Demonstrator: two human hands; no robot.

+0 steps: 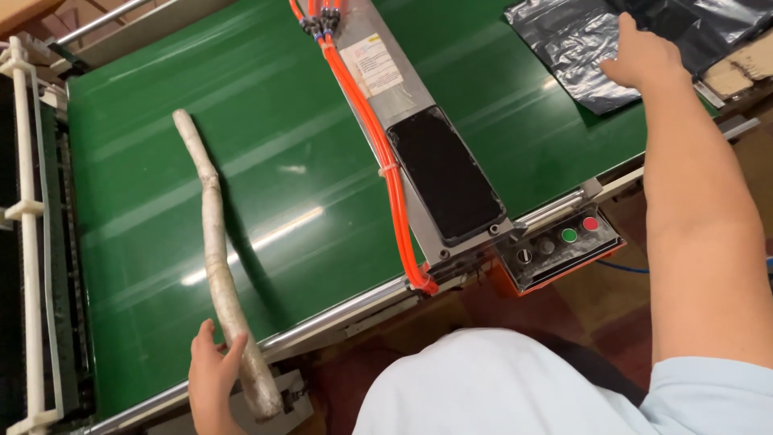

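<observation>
Glossy green conveyor belt point(282, 185), metal side rails, reddish floor point(596, 306) beneath

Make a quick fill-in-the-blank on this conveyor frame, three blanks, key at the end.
1. The left hand grips the near end of a long pale ____ lying on the green conveyor belt.
2. The right hand reaches onto a black plastic ____.
3. The control box has a red button beside a ____ one.

Missing words: stick; bag; green
</observation>
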